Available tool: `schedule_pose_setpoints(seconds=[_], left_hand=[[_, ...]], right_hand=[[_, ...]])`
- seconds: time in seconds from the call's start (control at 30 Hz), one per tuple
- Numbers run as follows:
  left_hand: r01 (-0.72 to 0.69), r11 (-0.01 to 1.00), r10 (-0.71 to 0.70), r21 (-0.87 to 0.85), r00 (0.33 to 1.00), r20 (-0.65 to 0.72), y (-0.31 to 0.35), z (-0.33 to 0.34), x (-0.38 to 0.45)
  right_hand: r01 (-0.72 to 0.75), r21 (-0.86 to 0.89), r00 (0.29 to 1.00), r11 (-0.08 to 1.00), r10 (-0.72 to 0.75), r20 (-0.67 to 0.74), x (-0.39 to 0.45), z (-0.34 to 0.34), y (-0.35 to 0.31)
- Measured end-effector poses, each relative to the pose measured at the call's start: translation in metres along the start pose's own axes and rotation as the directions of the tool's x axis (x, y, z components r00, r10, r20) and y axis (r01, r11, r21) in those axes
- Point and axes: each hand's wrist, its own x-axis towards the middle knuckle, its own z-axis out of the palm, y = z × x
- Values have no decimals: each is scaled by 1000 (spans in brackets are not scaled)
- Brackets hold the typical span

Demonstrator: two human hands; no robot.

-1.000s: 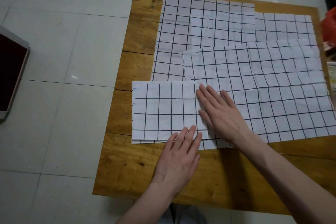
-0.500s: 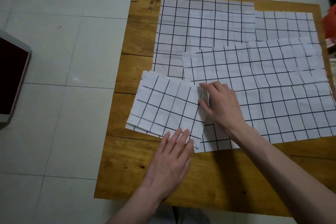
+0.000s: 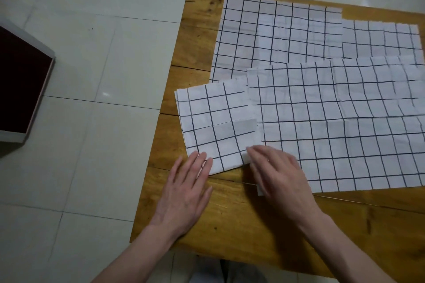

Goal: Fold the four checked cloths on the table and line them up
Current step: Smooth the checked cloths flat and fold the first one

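The folded checked cloth (image 3: 217, 126) lies just ahead of my flat left hand (image 3: 184, 193), my blurred flat right hand (image 3: 279, 177) touching its near-right corner.

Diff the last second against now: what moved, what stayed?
The near-left cloth, a long strip a second ago, is now a small folded cloth at the table's left edge. The right hand slid from its middle to its near-right corner; the left hand stays flat at the near edge. The three spread cloths haven't moved.
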Motion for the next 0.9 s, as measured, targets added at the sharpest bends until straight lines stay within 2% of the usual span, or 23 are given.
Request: schedule_pose_setpoints(seconds=[0.1, 0.23, 0.57, 0.9], left_hand=[[5, 1000, -5, -23, 1000, -12, 2, -1, -3], [-8, 998, 8, -58, 1000, -13, 7, -5, -7], [-75, 996, 69, 50, 991, 117, 2, -2, -14], [-42, 998, 37, 39, 993, 111, -3, 0, -29]], right_hand=[[198, -4, 959, 980, -193, 205, -1, 11, -15], [213, -32, 911, 977, -187, 367, -5, 24, -19], [214, -52, 890, 975, -173, 421, -6, 26, -16], [164, -119, 895, 979, -97, 434, -9, 11, 23]])
